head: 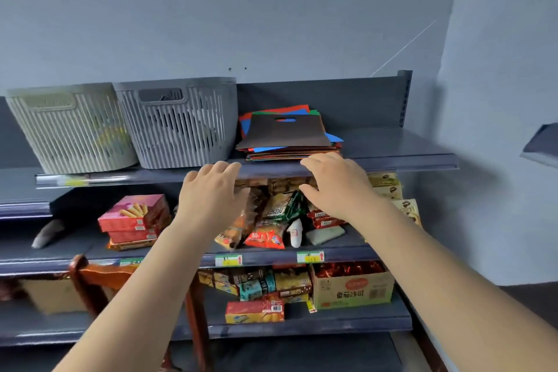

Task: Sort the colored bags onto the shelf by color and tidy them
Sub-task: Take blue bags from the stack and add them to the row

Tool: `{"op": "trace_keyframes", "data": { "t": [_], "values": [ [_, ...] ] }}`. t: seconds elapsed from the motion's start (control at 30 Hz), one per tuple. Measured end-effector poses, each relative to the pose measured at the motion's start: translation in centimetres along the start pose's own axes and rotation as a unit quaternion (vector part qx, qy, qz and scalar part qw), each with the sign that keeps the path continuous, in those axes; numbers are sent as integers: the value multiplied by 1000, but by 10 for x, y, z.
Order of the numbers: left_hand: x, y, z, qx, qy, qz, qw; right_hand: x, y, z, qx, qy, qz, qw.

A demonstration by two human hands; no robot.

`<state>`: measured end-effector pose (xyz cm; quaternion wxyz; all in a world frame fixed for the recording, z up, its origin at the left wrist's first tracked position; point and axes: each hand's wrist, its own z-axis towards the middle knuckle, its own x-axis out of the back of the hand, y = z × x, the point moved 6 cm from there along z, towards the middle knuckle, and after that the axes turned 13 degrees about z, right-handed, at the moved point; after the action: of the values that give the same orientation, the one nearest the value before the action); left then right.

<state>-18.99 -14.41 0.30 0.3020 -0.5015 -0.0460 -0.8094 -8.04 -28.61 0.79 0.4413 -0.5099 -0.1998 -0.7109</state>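
Hands: left hand point(211, 190) and right hand point(335, 184) are reaching, fingers spread wide, holding nothing.
Risk: mixed bag stack point(290, 136), at 12 o'clock, is overhanging the top shelf point(407, 160); a nudge could spill it.

The top shelf point(392, 145) carries a beige basket point(69, 130) at left, a grey basket point(181, 127) just beside it, and a stack of colored bags point(287, 136) to the right.

Both bare arms are reaching forward and up, left hand point(211, 190) and right hand point(335, 187) spreading relaxed, empty fingers.
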Motion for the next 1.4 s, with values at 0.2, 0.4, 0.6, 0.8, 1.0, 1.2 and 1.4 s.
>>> {"op": "trace_keyframes", "data": {
  "t": [0.2, 0.4, 0.6, 0.8, 1.0, 1.2, 1.4],
  "values": [
    [-35, -1, 43, 13, -11, -5, 1000, -27, 26, 54, 6, -14, 17, 1000],
    [-79, -11, 95, 14, -8, -21, 1000, -52, 48, 115, 4, -13, 30, 999],
    [-113, -20, 145, -2, 17, -60, 998, -85, 72, 174, -3, -35, 8, 999],
    [-136, -29, 172, -15, 37, -103, 994, -101, 94, 202, -36, -54, 37, 997],
    [-143, -34, 189, -10, 57, -145, 988, -95, 112, 207, -35, -65, 120, 990],
    [-136, -28, 194, 9, 102, -186, 977, -81, 142, 213, -93, 34, 145, 984],
    [-140, 0, 201, -39, 62, -157, 985, -70, 169, 201, -106, 78, 143, 981]
  ]
}}
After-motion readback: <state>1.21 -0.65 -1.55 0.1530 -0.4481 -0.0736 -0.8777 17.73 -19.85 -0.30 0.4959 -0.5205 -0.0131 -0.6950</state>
